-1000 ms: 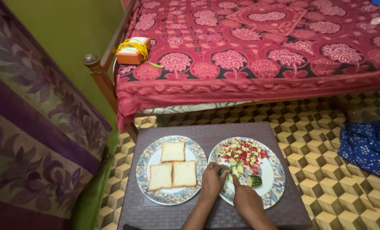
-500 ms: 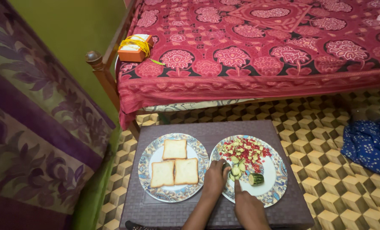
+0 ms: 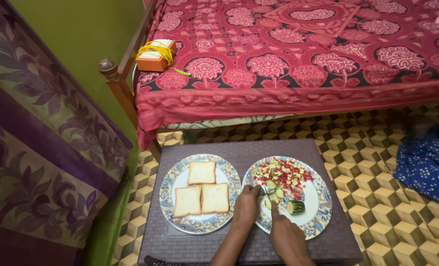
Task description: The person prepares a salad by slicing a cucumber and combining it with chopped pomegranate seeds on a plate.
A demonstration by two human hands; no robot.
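Note:
Two patterned plates sit on a low dark purple table (image 3: 239, 148). The left plate (image 3: 167, 189) holds three slices of white bread (image 3: 202, 172). On the right plate (image 3: 320, 209) lie chopped green and red vegetables (image 3: 283, 175) and a cucumber stub (image 3: 295, 207). My left hand (image 3: 245, 209) rests curled on that plate's near left rim, fingertips on pale cucumber pieces (image 3: 269, 199). My right hand (image 3: 286, 239) is just right of it, index finger stretched forward along a thin dark knife (image 3: 262, 192); most of the knife is hidden.
A bed with a red patterned cover (image 3: 298, 54) stands behind the table, its wooden post (image 3: 108, 66) at the left. An orange box with yellow cord (image 3: 155, 54) lies on the bed's corner. Purple flowered cloth (image 3: 37, 148) hangs left; blue cloth (image 3: 428, 162) lies on the tiled floor.
The view has tipped slightly, so the bed sits lower in frame. Both hands stay at the right plate's near edge with only small movements over the cucumber pieces.

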